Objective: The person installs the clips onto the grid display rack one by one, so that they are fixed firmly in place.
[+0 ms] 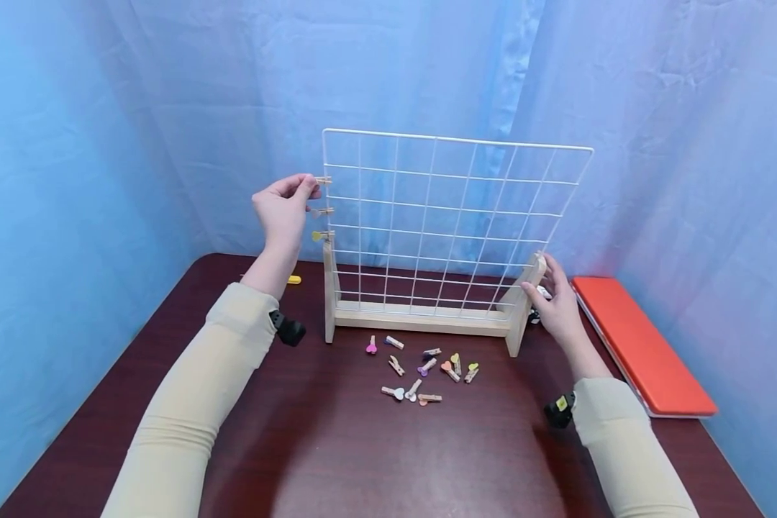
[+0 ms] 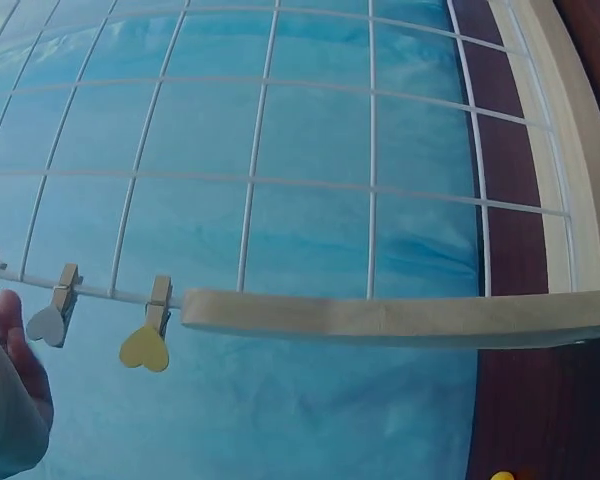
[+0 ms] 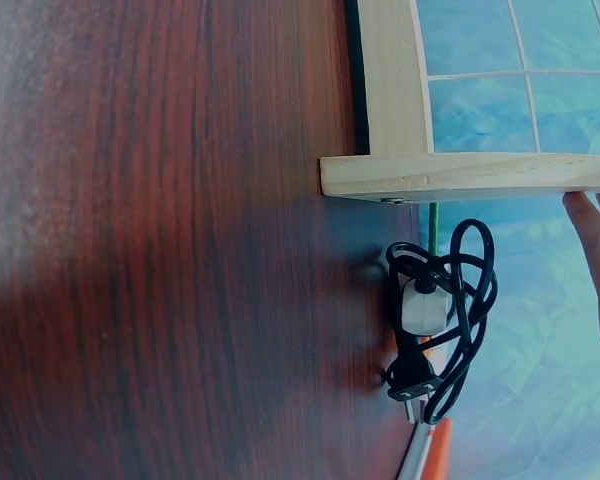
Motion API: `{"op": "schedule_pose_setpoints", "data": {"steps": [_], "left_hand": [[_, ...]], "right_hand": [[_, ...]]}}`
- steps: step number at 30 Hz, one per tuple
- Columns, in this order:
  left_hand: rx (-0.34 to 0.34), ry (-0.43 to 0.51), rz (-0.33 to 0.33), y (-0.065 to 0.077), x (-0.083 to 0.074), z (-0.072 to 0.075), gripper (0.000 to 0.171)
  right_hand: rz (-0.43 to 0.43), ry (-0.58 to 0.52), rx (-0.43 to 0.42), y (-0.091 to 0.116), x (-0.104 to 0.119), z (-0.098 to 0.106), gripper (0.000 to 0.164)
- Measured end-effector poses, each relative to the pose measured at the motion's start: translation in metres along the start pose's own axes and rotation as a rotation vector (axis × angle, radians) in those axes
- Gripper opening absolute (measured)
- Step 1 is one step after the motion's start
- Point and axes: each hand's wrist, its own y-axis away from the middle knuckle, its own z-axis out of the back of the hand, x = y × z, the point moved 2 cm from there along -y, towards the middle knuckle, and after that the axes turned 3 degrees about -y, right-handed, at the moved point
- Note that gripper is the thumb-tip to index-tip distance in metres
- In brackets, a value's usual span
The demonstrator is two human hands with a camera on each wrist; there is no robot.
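A white wire grid (image 1: 427, 187) stands in a wooden stand (image 1: 421, 321). My left hand (image 1: 285, 208) pinches a small wooden clothespin (image 1: 324, 180) at the grid's left edge. Below it, a clothespin with a pale heart (image 2: 48, 325) and one with a yellow heart (image 2: 145, 348) are clipped to the same edge wire. My right hand (image 1: 557, 306) holds the stand's right upright (image 1: 524, 306), thumb at the front and fingers behind. In the right wrist view, fingertips (image 3: 577, 205) touch the upright's outer face.
Several loose heart clothespins (image 1: 429, 398) lie on the dark table (image 1: 388, 460) before the stand. A bundled black cord with a plug (image 3: 412, 375) sits beside the right upright. An orange-red case (image 1: 641, 345) lies at the right, and a yellow object (image 1: 294, 280) behind my left arm.
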Motion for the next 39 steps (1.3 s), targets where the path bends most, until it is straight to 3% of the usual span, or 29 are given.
{"op": "schedule_pose_setpoints", "data": {"steps": [5, 9, 12, 16, 19, 21, 24, 27, 33, 39], "left_hand": [[0.006, -0.052, -0.012, 0.001, 0.002, 0.0, 0.03], [0.037, -0.135, -0.087, 0.01, -0.01, 0.005, 0.028], [0.027, -0.222, -0.216, 0.025, -0.025, 0.009, 0.03], [0.02, -0.313, -0.457, 0.052, -0.038, 0.009, 0.028], [0.097, -0.361, -0.598, 0.066, -0.022, 0.007, 0.024], [0.188, -0.406, -0.622, 0.075, -0.003, 0.005, 0.024], [0.336, -0.498, -0.585, 0.09, 0.028, 0.005, 0.025], [0.456, -0.602, -0.486, 0.109, 0.057, 0.005, 0.025], [0.606, -0.736, -0.324, 0.134, 0.109, 0.004, 0.026], [0.741, -0.819, -0.215, 0.143, 0.147, -0.001, 0.028]], "right_hand": [[-0.009, 0.0, 0.007, 0.0, 0.001, 0.0, 0.063], [-0.011, 0.006, 0.002, 0.0, 0.001, 0.0, 0.063], [-0.013, 0.007, 0.004, 0.0, 0.001, 0.0, 0.063], [-0.013, 0.021, 0.008, 0.0, 0.001, 0.0, 0.064], [-0.008, 0.03, 0.006, 0.0, 0.002, 0.0, 0.064], [-0.004, 0.032, 0.003, 0.0, 0.002, 0.0, 0.064], [-0.002, 0.028, -0.006, 0.0, 0.001, 0.001, 0.063], [-0.004, 0.028, -0.005, 0.001, 0.001, 0.0, 0.063], [-0.021, 0.026, -0.004, 0.003, 0.0, -0.001, 0.063], [-0.025, 0.027, -0.006, 0.004, 0.001, -0.001, 0.063]]}}
